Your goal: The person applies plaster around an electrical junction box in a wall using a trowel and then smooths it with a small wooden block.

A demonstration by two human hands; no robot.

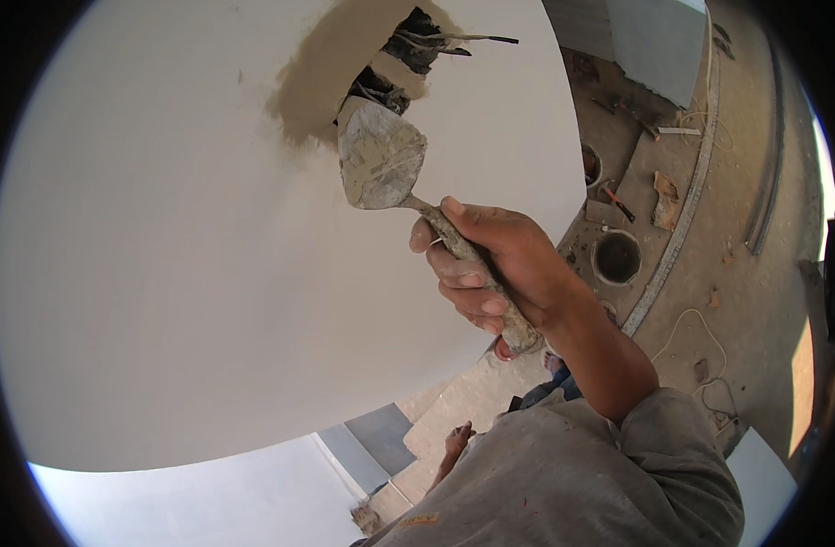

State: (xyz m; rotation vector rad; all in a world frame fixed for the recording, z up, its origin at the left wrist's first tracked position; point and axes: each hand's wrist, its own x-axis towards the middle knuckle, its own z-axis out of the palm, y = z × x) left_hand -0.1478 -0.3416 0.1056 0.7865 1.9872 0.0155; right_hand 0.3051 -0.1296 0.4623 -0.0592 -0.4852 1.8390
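My right hand is wrapped round the plaster-crusted handle of a trowel. The trowel's pale, caked blade lies at the lower edge of a ragged hole in the white wall panel. Wires with dark ends stick out of that hole, and a strip of plaster crosses it. Damp-looking beige plaster surrounds the opening. Low beside my body, my left hand looks small and curled; what it holds, if anything, I cannot make out.
On the floor at right are a round dark-mouthed bucket, a red-and-black-handled tool and a broken brown piece. A pale cable loops there. A long metal strip and grey boards lie farther off.
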